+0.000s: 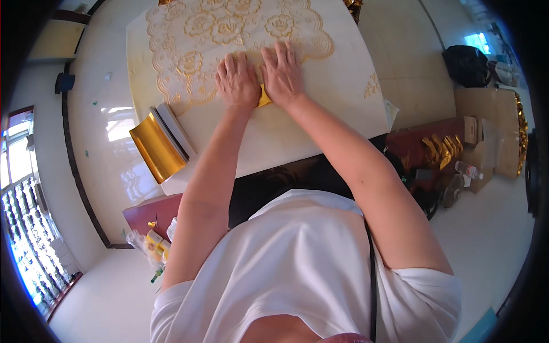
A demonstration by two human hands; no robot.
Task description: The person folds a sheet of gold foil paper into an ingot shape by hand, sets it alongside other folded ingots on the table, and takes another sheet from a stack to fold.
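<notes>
In the head view, the left grip (237, 82) and the right grip (282, 74) lie palm down, side by side, on the pale desk (329, 123). Fingers are loosely extended and point away from the body; both thumbs are hidden, so I cannot tell whether either grip is pinching anything. A small piece of gold foil (263, 98) lies between and partly under the two hands, with only a strip showing in the gap.

The likeliest trouble is the foil itself: it looks thin, so uneven pressure from the two palms could crease or tear it, and if the hands part while pressing, it could skew. Because the hands cover most of it, a misplaced fold or edge might go unnoticed. The raised flower pattern (226, 28) under the fingers could also leave marks if foil is rubbed over it.

To the left, the stack of gold sheets (159, 150) sits at the desk's edge, seemingly reaching past it, just beside the left forearm (225, 143). An outward swing of that elbow could knock the sheets down, and their slick-looking faces might help them slide.
</notes>
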